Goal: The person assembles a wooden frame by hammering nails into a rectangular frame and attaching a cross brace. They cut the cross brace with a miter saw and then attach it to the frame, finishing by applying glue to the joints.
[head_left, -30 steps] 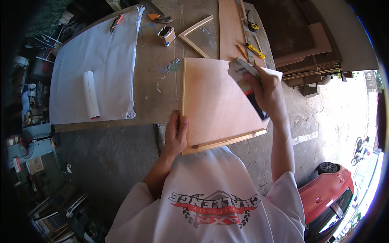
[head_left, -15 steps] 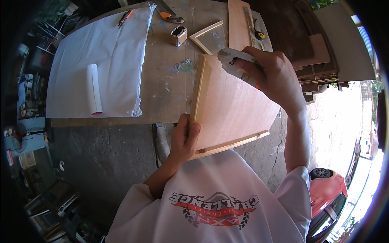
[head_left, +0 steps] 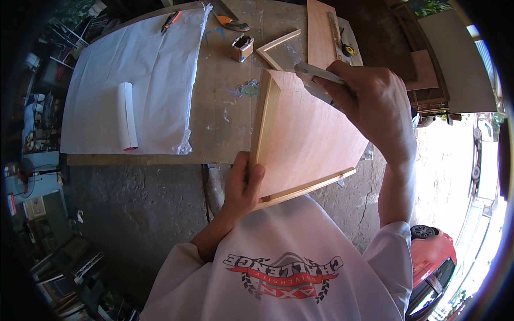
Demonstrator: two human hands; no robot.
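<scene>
A plywood panel (head_left: 308,128) with wooden strips along its edges is held tilted in front of my shirt, its far part over the workbench. My left hand (head_left: 243,184) grips its lower left edge, thumb over the side strip (head_left: 264,120) and fingers behind. Above the panel's far right part, my right hand (head_left: 372,107) is closed on a pale, flat, packet-like thing (head_left: 320,73). The packet's tip points left toward the panel's far edge; whether it touches the wood I cannot tell. My right fingers and palm hide much of it.
On the workbench (head_left: 219,123) lie a white sheet (head_left: 96,107) with a paper roll (head_left: 126,115), an orange-and-black hand tool (head_left: 170,21), an orange-handled saw (head_left: 233,23), a small open box (head_left: 242,49), joined wood strips (head_left: 267,49), a plywood strip (head_left: 323,32) and a tape measure (head_left: 348,50).
My right hand has moved slightly right and turned, so the packet-like thing shows more of its edge and less of its printed face. My left hand keeps its hold on the panel.
</scene>
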